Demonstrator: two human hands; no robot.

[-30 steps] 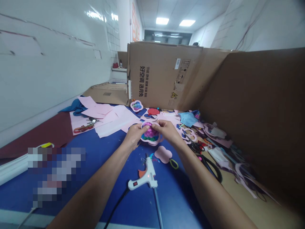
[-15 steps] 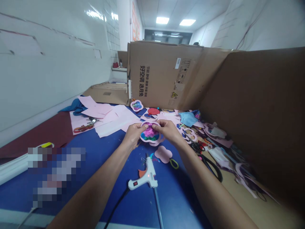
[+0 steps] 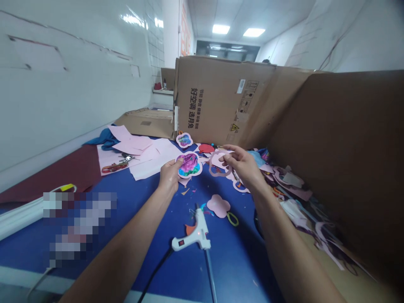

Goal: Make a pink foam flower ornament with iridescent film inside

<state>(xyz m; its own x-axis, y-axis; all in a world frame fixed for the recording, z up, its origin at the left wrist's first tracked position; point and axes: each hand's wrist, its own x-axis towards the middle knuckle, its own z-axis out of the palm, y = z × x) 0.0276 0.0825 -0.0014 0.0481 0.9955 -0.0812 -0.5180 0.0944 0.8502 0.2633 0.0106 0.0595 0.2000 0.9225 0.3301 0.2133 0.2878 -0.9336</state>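
Between the thumb and fingers of my left hand [image 3: 170,174] is a flower-shaped piece [image 3: 190,165] with a pink rim and a shiny purple, blue and green middle. My right hand [image 3: 241,162] pinches a pink flower-shaped paper ring [image 3: 211,167], open in its centre, held apart to the right. Below them on the blue table lies a pink flower-shaped paper piece [image 3: 218,205] with a yellow-green loop [image 3: 232,219] at its edge. Nearer me a white glue gun [image 3: 197,231] with an orange trigger lies on the table, a small light lit on it.
Cardboard walls [image 3: 217,101] stand behind and to the right. Pink paper sheets [image 3: 135,145] and orange-handled scissors [image 3: 115,167] lie at back left. Paper scraps [image 3: 293,210] crowd the right side. A second finished-looking flower piece [image 3: 184,140] rests at the back. The gun's cord [image 3: 154,273] runs toward me.
My hands have moved apart. The pink paper ring has come away to the right in my right hand, while the shiny flower piece stays in my left, shifted slightly left.
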